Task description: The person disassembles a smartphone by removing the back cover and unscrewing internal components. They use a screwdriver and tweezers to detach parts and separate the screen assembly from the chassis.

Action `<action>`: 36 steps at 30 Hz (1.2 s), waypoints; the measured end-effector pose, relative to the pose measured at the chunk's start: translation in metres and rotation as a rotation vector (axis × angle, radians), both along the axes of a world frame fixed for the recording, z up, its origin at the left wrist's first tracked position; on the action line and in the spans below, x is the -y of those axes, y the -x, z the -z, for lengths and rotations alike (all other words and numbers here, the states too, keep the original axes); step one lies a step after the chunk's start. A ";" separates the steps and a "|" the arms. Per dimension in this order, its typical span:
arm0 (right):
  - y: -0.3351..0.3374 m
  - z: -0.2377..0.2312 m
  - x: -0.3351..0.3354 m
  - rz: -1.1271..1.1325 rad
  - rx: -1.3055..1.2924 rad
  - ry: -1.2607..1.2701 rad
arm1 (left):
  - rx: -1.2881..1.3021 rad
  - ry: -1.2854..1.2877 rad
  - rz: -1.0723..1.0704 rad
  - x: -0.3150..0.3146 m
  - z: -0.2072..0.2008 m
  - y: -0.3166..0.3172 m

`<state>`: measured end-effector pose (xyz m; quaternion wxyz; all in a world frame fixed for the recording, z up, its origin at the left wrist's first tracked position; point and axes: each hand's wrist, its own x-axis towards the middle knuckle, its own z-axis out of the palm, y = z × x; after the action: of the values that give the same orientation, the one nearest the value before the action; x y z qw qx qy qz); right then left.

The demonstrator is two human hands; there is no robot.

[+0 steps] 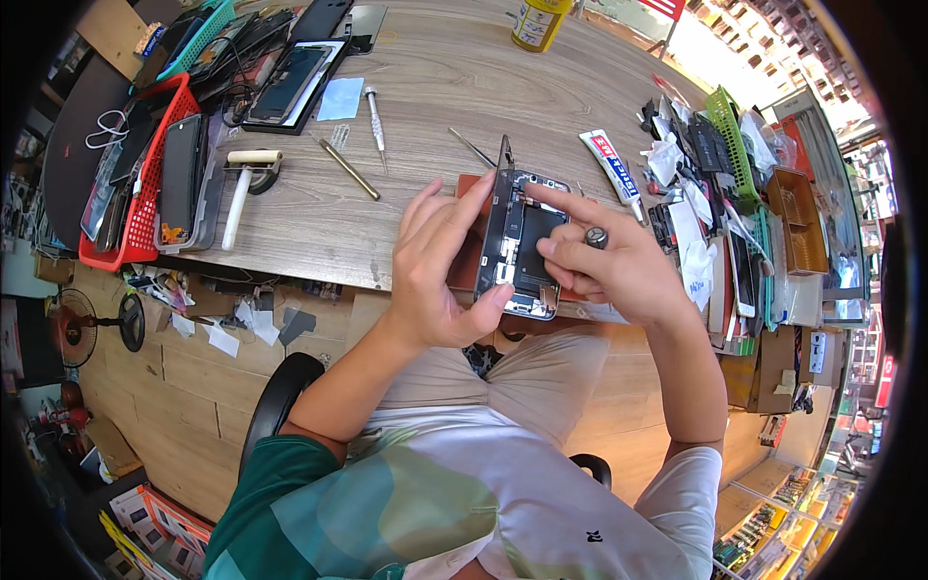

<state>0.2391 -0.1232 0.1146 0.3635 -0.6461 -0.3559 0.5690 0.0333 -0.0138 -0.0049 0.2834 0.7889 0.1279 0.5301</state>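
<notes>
An opened phone [539,246] lies at the table's near edge, its dark battery and inner parts showing. My left hand [432,256] holds the phone's lifted screen panel [496,217] nearly upright along the left side, fingers behind it and thumb at its lower end. In my right hand [619,261] is a small screwdriver [596,237], gripped by thumb and curled fingers; its tip is hidden. The right index finger stretches toward the phone's upper part. Under the phone, a reddish-brown pad [465,253] shows partly.
Behind lie a silver screwdriver [375,124], a brass-coloured rod [349,168] and a thin pointed tool [471,147]. A white-handled roller [238,198] and a red basket [143,227] stand left. Right are a glue tube [613,170], a green basket [732,145] and loose parts.
</notes>
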 end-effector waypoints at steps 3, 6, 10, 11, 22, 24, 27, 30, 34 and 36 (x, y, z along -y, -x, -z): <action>0.000 -0.002 0.003 0.032 -0.214 0.119 | 0.001 -0.002 0.006 0.000 0.000 -0.001; 0.004 -0.003 0.004 0.024 -0.219 0.130 | -0.005 0.007 0.012 0.000 -0.001 -0.001; 0.007 -0.006 0.003 -0.030 -0.111 0.146 | -0.006 0.010 0.011 0.000 -0.001 -0.001; 0.008 -0.009 0.001 -0.040 -0.079 0.153 | -0.003 0.006 0.010 0.000 0.000 -0.001; 0.013 -0.015 -0.002 -0.038 -0.061 0.238 | -0.012 0.018 0.015 0.001 -0.003 0.000; 0.010 -0.009 0.002 0.055 -0.324 0.225 | -0.008 0.013 0.009 0.001 -0.002 0.000; 0.008 0.011 0.009 0.156 -0.580 0.067 | -0.007 0.015 0.005 0.001 -0.002 0.001; 0.008 0.020 0.011 0.220 -0.722 -0.007 | -0.003 0.015 0.006 0.001 -0.002 0.001; 0.007 0.032 0.013 0.284 -0.919 -0.063 | 0.004 0.011 0.004 0.001 -0.002 0.000; 0.008 0.034 0.014 0.317 -0.977 -0.076 | 0.002 0.014 0.006 0.001 -0.003 0.000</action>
<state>0.2312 -0.1369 0.0804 0.5923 -0.3371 -0.0626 0.7291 0.0331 -0.0151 -0.0023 0.2906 0.7866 0.1293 0.5292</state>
